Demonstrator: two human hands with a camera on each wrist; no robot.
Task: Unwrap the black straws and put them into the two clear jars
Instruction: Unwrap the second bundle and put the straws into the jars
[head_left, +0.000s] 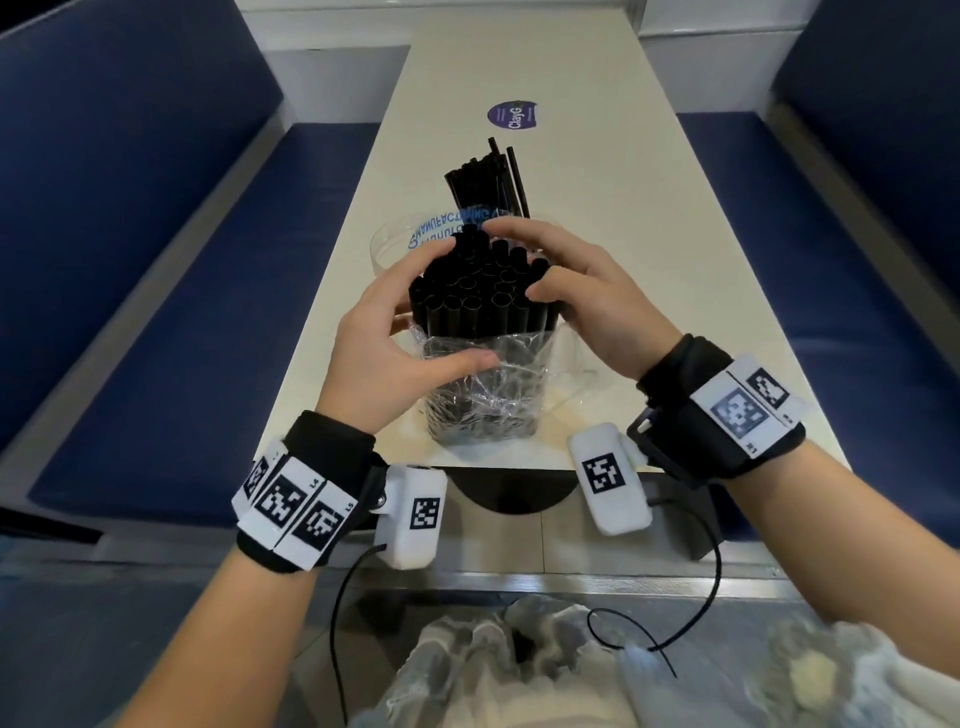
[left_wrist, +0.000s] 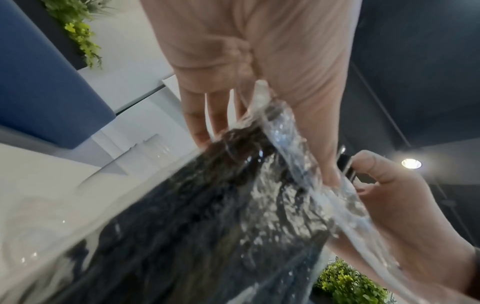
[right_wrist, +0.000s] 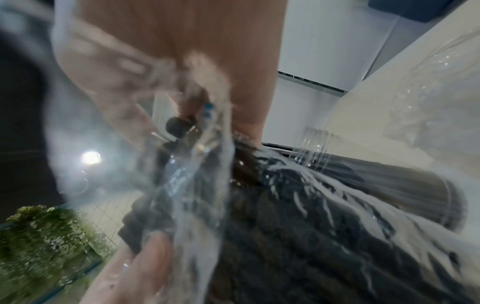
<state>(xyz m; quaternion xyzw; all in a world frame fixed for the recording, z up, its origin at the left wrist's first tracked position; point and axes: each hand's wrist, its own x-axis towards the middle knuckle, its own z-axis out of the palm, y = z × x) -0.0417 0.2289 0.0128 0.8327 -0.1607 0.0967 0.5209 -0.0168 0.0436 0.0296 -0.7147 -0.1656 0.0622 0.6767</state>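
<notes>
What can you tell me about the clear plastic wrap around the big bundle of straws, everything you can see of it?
The plastic wrap is thin, clear and crinkled, with glints of light on its folds. It is pushed down around the lower half of the straws, whose open tops stand bare above it. A flap with blue print sticks up behind them. The left hand and right hand curl around the bundle from both sides, which stands upright on the table.

Round purple sticker (head_left: 512, 115) on table (head_left: 597, 156): "ClayG…", perhaps cut off. Wrapper (head_left: 447, 228) blue print: "MANUFACTURING", mirrored.

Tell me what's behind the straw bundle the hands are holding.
Behind the straw bundle stands a clear jar and thinner black straws; the bundle and right hand cover their bases.
</notes>
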